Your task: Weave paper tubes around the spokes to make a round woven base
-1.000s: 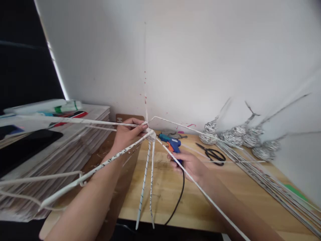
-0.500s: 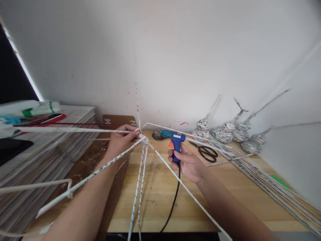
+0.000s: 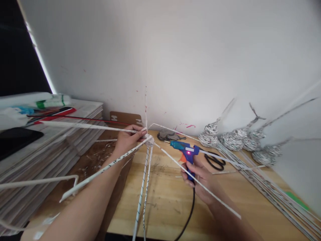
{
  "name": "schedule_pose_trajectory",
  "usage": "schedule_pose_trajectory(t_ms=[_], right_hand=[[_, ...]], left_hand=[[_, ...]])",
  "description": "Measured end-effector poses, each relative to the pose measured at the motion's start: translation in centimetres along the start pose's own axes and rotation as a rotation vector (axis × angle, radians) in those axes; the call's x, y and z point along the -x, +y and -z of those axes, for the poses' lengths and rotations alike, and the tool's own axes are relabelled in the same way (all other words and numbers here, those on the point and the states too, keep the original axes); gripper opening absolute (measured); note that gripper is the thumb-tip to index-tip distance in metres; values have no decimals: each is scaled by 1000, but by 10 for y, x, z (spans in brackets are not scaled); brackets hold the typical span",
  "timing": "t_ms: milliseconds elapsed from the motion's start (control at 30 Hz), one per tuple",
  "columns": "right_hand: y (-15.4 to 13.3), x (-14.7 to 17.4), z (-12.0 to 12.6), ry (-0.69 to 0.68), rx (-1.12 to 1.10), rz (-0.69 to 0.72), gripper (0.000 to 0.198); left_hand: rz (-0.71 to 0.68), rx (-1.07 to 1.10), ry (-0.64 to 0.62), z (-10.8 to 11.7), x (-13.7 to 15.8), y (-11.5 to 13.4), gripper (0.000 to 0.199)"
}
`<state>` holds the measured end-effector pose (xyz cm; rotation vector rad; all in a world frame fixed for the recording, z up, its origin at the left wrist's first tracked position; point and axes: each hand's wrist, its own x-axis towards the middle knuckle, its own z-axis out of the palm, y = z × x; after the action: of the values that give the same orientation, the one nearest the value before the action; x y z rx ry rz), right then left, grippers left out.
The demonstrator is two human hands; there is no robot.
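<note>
Between its thumb and fingers, my left hand (image 3: 131, 136) pinches a small woven hub of rolled paper sticks (image 3: 149, 140). Several white sticks with dark printed marks radiate from this hub, some hanging downward, others reaching left, up and right. My right hand (image 3: 198, 174) is wrapped around the handle of a blue hot glue gun (image 3: 188, 152) with an orange trigger. A red light glows on the gun's body, a glue stick protrudes from its back, and its nozzle points left toward the hub without touching it. One paper stick crosses in front of my right hand.
Black-handled scissors (image 3: 214, 160) lie behind the glue gun. Several gourd-shaped woven paper pieces (image 3: 232, 140) stand by the wall at right. Loose paper sticks (image 3: 271, 190) run along the right side. A newspaper stack (image 3: 82, 134) with a dark phone (image 3: 21, 140) occupies the left.
My right hand with the glue gun has moved right and down, away from the hub. The red light now shows. My view has shifted slightly; my left hand keeps its pinch.
</note>
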<state>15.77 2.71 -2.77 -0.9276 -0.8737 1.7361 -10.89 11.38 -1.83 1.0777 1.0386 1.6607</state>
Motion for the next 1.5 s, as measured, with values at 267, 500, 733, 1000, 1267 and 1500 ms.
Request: schedule_pose_trajectory(t_ms=[267,500,733,1000,1267,1500], right_hand=[[-34,7,-24,-1,91,67,34],[-36,-7,-42,-44,150,87,35],[-34,-12,-45,-39,138,93,36],[-32,-10,-44,-63,125,93,35],[-28,-8,-43,-86,94,91,29],[-20,-12,-36,-119,45,96,24]], left_hand=[[165,56,-160,-14,14,-4,35],[236,118,-225,-21,18,-3,37],[284,175,-257,-21,18,-3,39],[322,242,-266,-23,21,-2,40],[342,249,-294,-23,21,-2,41],[383,288,-296,-24,22,-2,39]])
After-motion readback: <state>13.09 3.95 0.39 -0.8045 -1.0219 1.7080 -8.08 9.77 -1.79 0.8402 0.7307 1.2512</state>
